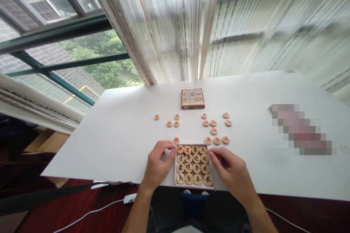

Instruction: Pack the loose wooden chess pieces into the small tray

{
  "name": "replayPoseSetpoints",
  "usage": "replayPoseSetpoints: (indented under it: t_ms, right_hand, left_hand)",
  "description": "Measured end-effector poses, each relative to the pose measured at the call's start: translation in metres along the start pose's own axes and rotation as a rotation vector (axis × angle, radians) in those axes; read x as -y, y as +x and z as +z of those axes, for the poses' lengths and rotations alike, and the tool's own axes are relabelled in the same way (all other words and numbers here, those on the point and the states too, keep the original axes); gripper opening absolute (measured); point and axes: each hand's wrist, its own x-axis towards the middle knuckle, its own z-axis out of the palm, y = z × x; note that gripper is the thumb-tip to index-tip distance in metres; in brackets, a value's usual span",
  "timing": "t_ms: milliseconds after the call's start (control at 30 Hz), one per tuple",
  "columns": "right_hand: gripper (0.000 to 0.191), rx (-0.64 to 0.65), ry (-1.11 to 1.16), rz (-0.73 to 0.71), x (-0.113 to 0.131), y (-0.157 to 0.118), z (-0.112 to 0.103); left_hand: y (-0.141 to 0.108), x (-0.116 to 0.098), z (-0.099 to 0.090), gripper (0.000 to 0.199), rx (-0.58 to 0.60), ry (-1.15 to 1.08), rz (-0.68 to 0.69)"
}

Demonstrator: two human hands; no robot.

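A shallow white box point(195, 186) sits near the table's front edge, filled with rows of round wooden Chinese chess pieces point(196, 168). Most of these bear black characters; two in the far row are red. My left hand point(160, 160) is closed, thumb and index finger pinched at the box's far left corner. On the opposite side my right hand point(228, 164) has its thumb and fingers closed at the far right edge of the box. A red-marked piece point(176, 140) lies just beyond the left fingertips. More red pieces point(217, 140) lie beyond the right side.
Further red-marked pieces point(177, 123) are scattered over the white table point(123, 131). Behind them lies a printed box lid point(193, 98). A blurred-out object point(300, 129) rests at the right. Striped curtains point(240, 25) and a window stand behind the table.
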Motion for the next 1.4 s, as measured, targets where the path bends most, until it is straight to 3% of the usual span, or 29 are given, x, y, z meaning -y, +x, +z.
replayPoseSetpoints:
  t_ms: [267,400,667,1067,1400]
  right_hand:
    - [0.025,0.015,-0.003,0.040,-0.005,0.001,0.002]
    - [0.027,0.017,0.005,0.052,-0.006,0.001,0.003]
    - [0.029,-0.046,0.038,0.086,-0.006,0.004,0.002]
    - [0.031,-0.045,0.008,0.103,-0.008,0.006,0.003]
    - [0.030,-0.110,0.049,0.131,0.001,0.007,0.003]
  left_hand:
    - [0.011,-0.002,-0.009,0.010,-0.056,-0.014,-0.067]
    - [0.035,0.005,-0.016,0.013,-0.084,0.024,-0.047]
    - [0.082,0.035,-0.013,0.019,0.016,0.173,-0.001]
    - [0.082,0.056,-0.001,0.023,0.019,0.199,0.014]
    - [0.081,0.051,0.000,0.018,-0.046,0.144,-0.027]
